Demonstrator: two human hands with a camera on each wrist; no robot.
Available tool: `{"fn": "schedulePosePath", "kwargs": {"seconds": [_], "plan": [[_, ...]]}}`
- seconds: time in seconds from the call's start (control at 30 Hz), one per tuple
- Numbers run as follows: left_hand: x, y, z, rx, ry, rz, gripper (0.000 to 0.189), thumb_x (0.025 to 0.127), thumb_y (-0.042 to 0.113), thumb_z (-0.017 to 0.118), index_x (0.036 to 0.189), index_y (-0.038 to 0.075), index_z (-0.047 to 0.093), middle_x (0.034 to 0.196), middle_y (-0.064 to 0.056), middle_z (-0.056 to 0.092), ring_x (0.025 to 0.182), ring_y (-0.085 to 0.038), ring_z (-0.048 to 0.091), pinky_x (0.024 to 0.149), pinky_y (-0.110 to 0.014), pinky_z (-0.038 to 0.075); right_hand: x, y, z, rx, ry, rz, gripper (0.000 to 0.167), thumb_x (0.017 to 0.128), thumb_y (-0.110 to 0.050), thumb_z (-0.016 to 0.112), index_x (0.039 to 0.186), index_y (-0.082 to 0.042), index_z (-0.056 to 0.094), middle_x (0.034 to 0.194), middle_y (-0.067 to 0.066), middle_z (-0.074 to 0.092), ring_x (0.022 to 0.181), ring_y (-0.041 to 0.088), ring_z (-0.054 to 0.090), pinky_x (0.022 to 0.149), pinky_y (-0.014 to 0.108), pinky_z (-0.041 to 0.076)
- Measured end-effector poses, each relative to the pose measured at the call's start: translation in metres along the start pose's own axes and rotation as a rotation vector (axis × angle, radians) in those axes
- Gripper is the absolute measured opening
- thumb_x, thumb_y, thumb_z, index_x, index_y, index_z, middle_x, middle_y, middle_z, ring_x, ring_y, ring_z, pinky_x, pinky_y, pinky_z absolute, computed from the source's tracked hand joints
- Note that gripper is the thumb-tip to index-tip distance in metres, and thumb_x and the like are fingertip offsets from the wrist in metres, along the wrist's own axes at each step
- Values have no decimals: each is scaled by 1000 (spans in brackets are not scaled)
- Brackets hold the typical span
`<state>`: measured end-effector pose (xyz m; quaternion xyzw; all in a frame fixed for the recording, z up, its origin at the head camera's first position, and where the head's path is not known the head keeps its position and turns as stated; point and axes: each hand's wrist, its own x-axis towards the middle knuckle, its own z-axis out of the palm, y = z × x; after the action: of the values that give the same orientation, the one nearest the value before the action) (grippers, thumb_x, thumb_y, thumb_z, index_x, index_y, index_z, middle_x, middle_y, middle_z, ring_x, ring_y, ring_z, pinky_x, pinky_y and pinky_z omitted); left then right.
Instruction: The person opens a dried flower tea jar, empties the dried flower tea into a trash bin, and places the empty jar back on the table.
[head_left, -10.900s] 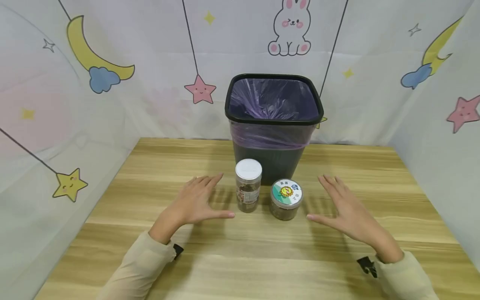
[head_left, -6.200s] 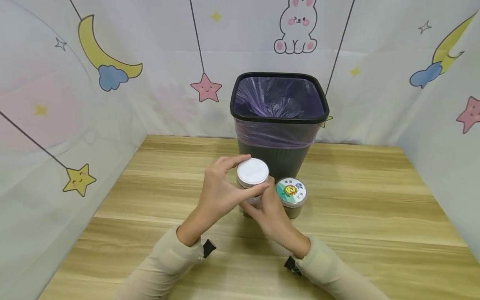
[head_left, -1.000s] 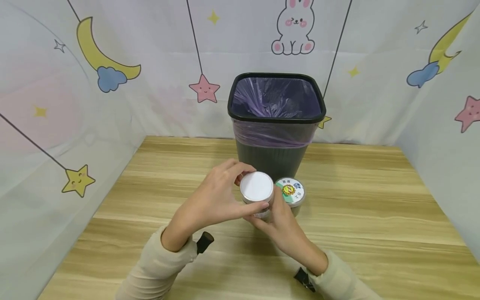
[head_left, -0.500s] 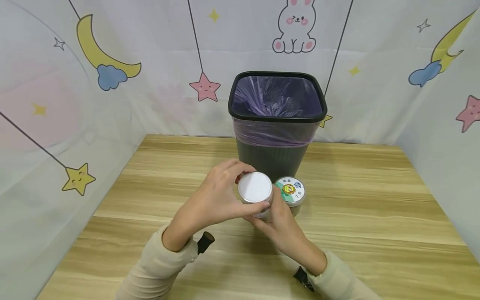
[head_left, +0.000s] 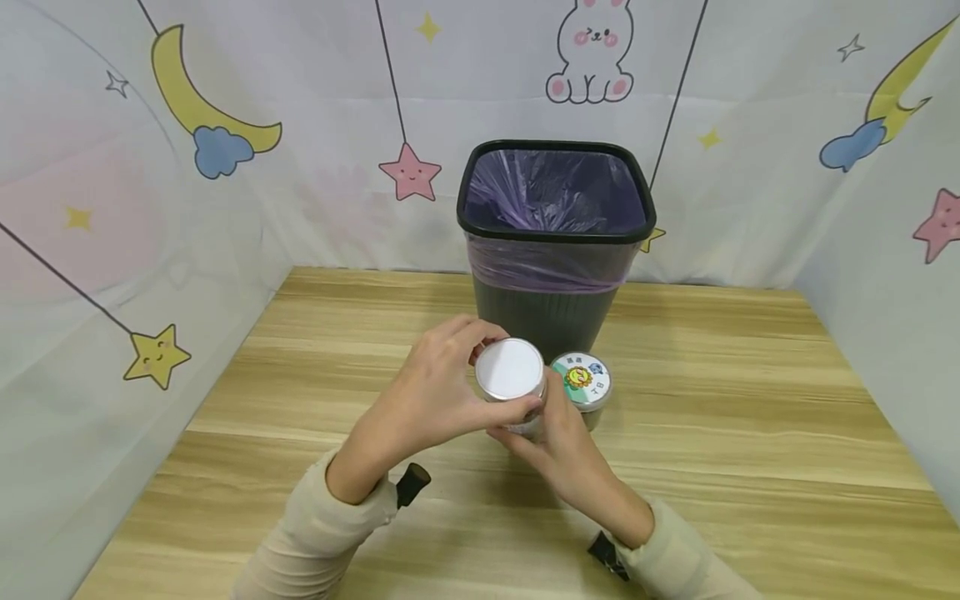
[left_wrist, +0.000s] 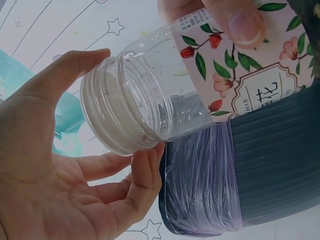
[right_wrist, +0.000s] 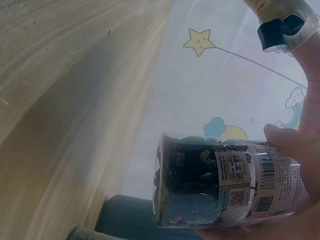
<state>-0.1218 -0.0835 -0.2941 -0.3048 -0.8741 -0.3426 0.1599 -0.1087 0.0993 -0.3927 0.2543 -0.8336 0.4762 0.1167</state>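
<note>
Both hands are on a tall clear jar with a white lid (head_left: 510, 368). My left hand (head_left: 427, 392) pinches that lid between thumb and fingers. Lower down, my right hand (head_left: 573, 450) grips the jar's body. A pink floral label (left_wrist: 225, 70) wraps the jar in the left wrist view, partly covered by right fingertips. In the right wrist view the jar's dark contents (right_wrist: 192, 175) show near its base, which appears held above the table. Just beyond the right hand stands a short jar (head_left: 583, 379) with a sunflower picture on its lid, partly hidden.
A dark waste bin (head_left: 540, 312) with a purple plastic liner (head_left: 551, 262) stands behind the jars. The wooden table (head_left: 712, 400) ends at a white cloth backdrop (head_left: 322, 75) printed with stars, moons and a rabbit.
Earliest, the tall jar stood on the table with both hands apart; later both hands took hold of it. Over the last second, the lid has shifted slightly away while the grips look the same.
</note>
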Motion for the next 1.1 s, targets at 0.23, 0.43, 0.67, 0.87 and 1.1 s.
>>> {"fn": "schedulePosePath", "kwargs": {"seconds": [0.23,0.43,0.67,0.87,1.1], "plan": [[-1,0,-2,-2,21,-3,56,69,42,90,104,5,68,93,1,62,79,-11,56,65,-27,51,-1,1,0,32,-12,23,81,83,-19,84,142,-4,31,134,10,53,122,21,53,101,45,45],[-1,-1,-3,-2,50,8,54,70,38,89,106,4,68,94,-2,63,80,-12,57,66,-29,52,-2,1,-1,67,-14,57,81,83,-19,84,143,-6,31,134,9,54,123,20,54,102,45,44],[-3,-4,-5,6,102,6,54,69,36,91,106,4,68,92,-2,62,80,-13,56,66,-28,50,-3,0,-2,81,-28,87,81,83,-24,84,143,-9,30,130,5,58,115,16,59,96,42,49],[-5,-12,-6,-1,142,-8,55,68,33,92,107,3,69,92,-3,61,79,-14,56,65,-30,50,-5,0,-4,104,-31,125,74,82,-23,84,135,-11,34,117,3,66,103,13,66,89,39,53],[-9,-26,-6,13,164,-43,54,68,33,91,108,2,69,93,-5,64,79,-16,57,65,-30,50,-7,1,-5,58,-2,130,73,81,-23,85,133,-6,37,118,8,65,108,19,64,95,44,50]]}}
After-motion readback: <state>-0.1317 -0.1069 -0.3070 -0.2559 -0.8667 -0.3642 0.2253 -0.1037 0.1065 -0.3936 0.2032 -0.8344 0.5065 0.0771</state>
